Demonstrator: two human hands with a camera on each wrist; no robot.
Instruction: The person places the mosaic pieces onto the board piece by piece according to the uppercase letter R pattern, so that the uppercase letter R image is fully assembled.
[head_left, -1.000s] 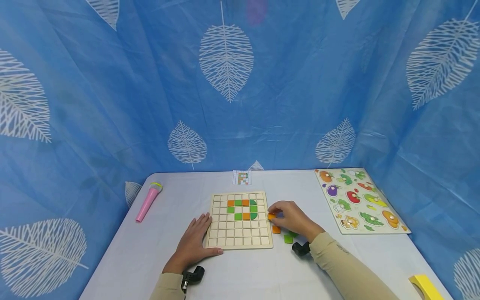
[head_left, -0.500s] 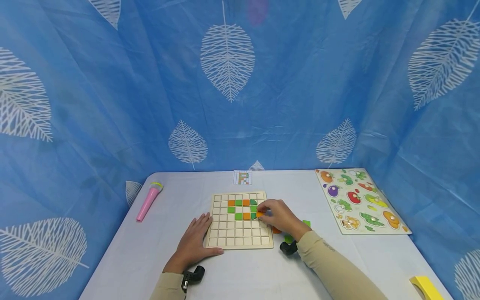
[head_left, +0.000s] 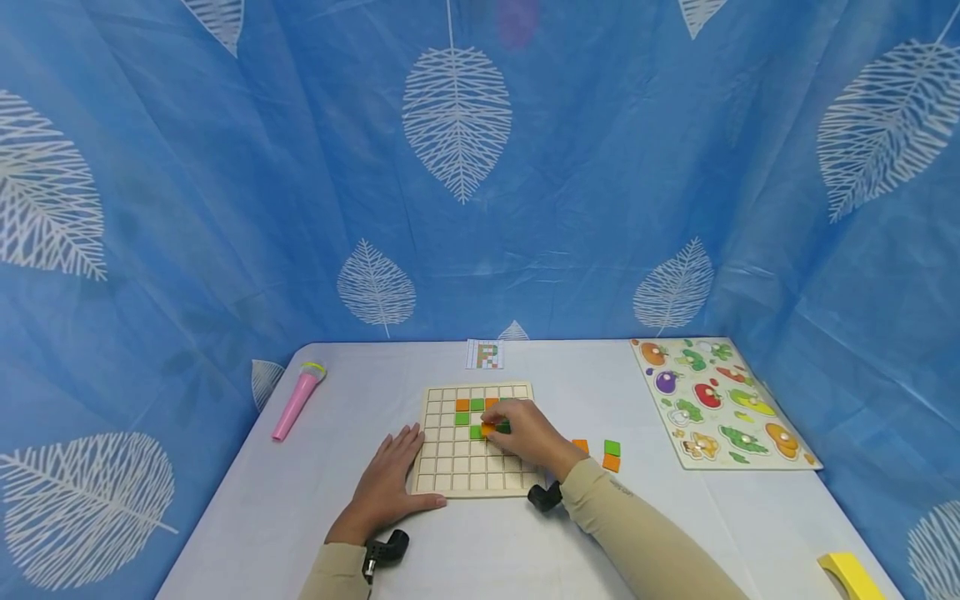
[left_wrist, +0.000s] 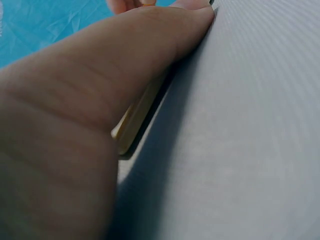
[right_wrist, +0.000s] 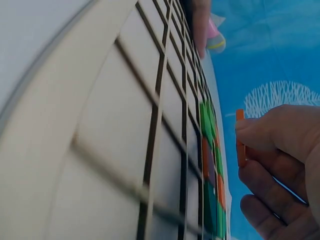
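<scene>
A wooden grid board (head_left: 450,467) lies on the white table, with orange and green tiles set in several squares of its upper part. My right hand (head_left: 528,435) pinches an orange square tile (right_wrist: 241,137) between thumb and fingers. In the right wrist view the tile is on edge, above the board's surface. That hand covers some of the laid tiles in the head view. My left hand (head_left: 384,483) rests at the board's lower left corner. Its fingers lie along the left side, and the thumb stretches along the front edge.
Loose tiles lie right of the board, among them a green tile (head_left: 612,448) and an orange tile (head_left: 611,462). A patterned card (head_left: 485,355) sits behind the board. A pink toy microphone (head_left: 295,406), a vegetable puzzle (head_left: 750,460) and a yellow block (head_left: 852,575) stand farther out.
My right hand has carried the orange tile from beside the board's right edge leftward over the tiled squares. Loose tiles beneath its former place now show. The left hand stays put.
</scene>
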